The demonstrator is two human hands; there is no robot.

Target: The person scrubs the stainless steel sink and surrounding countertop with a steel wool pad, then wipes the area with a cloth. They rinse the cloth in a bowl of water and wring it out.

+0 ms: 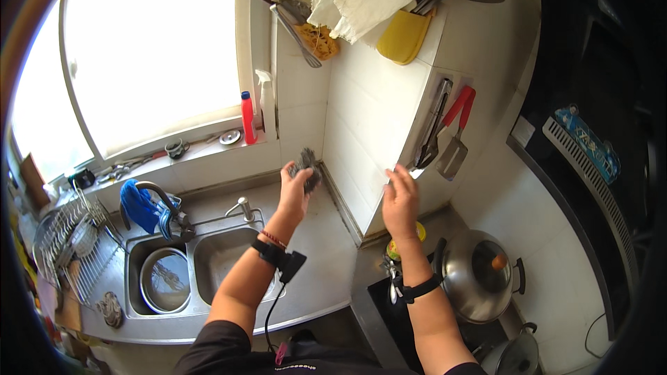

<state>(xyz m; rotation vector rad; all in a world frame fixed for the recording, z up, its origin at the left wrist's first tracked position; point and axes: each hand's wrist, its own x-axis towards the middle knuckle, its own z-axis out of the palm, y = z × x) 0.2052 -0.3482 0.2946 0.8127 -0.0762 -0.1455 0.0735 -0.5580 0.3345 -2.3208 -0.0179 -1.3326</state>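
Note:
A crumpled dark grey cloth or scouring pad (308,158) is gripped in my left hand (297,185), above the steel counter by the tiled corner. Whether it is cloth or wire wool is not clear. My right hand (401,205) is raised beside the outer edge of the tiled wall (378,130), fingers slightly bent and no object visible in it. I cannot tell if its fingertips touch the tiles. Kitchen tongs (435,122) and a red-handled slotted turner (454,153) hang just beyond that hand.
Left, a double steel sink (221,250) holds a basin of water (167,281); a dish rack (86,250) stands beyond. A soap dispenser (243,209) rises behind the sink. On the right are a lidded wok (458,276) and a range hood (583,192). A red bottle (248,120) stands on the sill.

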